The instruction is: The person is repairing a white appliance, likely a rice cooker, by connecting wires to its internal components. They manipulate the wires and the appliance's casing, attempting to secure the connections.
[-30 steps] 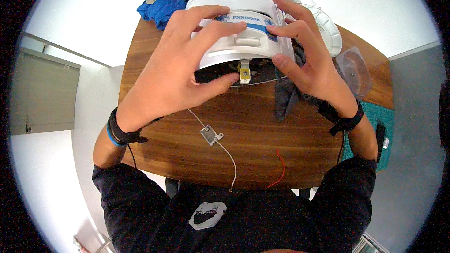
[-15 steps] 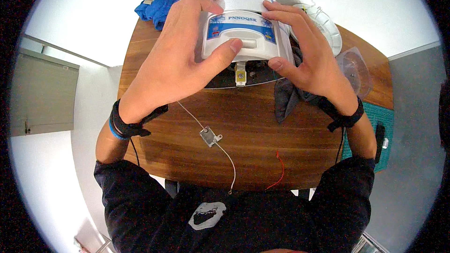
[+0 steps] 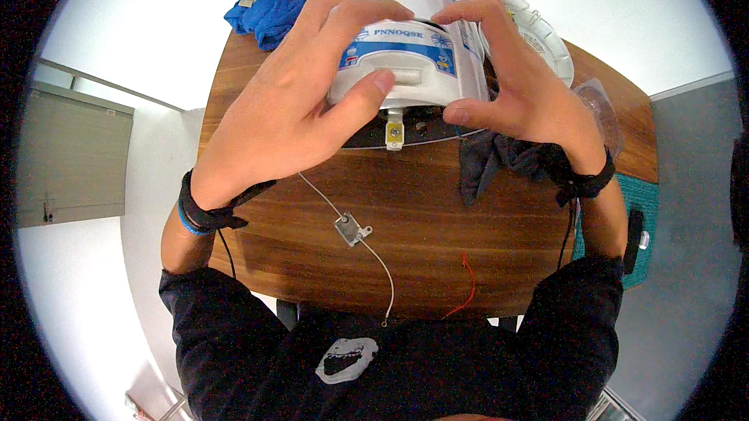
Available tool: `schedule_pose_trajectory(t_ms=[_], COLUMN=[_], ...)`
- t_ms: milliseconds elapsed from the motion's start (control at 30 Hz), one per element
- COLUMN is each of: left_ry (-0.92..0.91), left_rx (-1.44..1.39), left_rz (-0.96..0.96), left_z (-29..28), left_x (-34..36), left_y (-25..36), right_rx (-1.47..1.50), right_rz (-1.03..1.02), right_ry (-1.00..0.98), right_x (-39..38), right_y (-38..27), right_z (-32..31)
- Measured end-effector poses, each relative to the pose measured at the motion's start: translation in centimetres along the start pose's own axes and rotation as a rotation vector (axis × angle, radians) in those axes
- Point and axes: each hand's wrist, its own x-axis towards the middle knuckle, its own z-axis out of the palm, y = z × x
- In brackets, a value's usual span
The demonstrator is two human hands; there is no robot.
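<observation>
A white appliance housing [image 3: 402, 39] is seen with a blue band and small printed pictures across its front panel. The tabletop [image 3: 421, 218] is shown in warm brown wood grain. A bright blue cloth [image 3: 269, 7] and a dark grey cloth [image 3: 499, 159] are seen. A thin red wire [image 3: 466, 288] and a white cord [image 3: 374, 253] are noted. Black wristbands are worn, with black sleeves.

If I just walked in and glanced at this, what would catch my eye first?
Two bare hands, left hand and right hand, clasp a rounded white plastic appliance with a blue panel above the round brown wooden table. A crumpled blue cloth lies at the table's far left edge, and a thin white wire with a small metal bracket runs across its middle.
</observation>
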Motion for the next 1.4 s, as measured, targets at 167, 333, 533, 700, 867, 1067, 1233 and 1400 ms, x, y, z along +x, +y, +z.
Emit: schedule_pose_trajectory(t_ms=[167, 333, 533, 700, 867, 1067, 1233, 1400], left_ry=[-0.051, -0.068, -0.043, -0.042, -0.004, 0.006, -0.044, -0.079], left_rx=[0.061, 0.042, 0.091, 0.105, 0.09, 0.126, 0.055, 0.094], left_rz=[-0.015, -0.018, 0.008, 0.013, 0.017, 0.052, 0.099, 0.128], left_z=[-0.7, -1.1, -0.4, -0.4, -0.1, 0.2, -0.2, -0.3], left_x=[-0.1, -0.4, 0.0, 0.3, 0.5, 0.6, 0.3, -0.3], left_y=[0.6, 0.4, 0.4, 0.4, 0.4, 0.2, -0.7, -2.3], right_rx=[0.061, -0.012, -0.133, -0.074, -0.088, -0.158, -0.072, -0.119], right_rz=[0.098, 0.038, 0.225, 0.339, 0.274, 0.216, 0.066, -0.145], right_ry=[-0.166, -0.172, -0.132, -0.473, -0.416, -0.421, -0.266, -0.062], right_x=[0.2, 1.1, 2.4, 4.0, 3.2, 2.8, 1.9, 0.6], right_y=[1.4, 1.3, -4.2, -5.5, -1.4, -1.0, -1.3, -1.1], right_z=[0.5, 0.5, -0.7, -3.4, -2.1, -1.9, -1.8, -0.1])
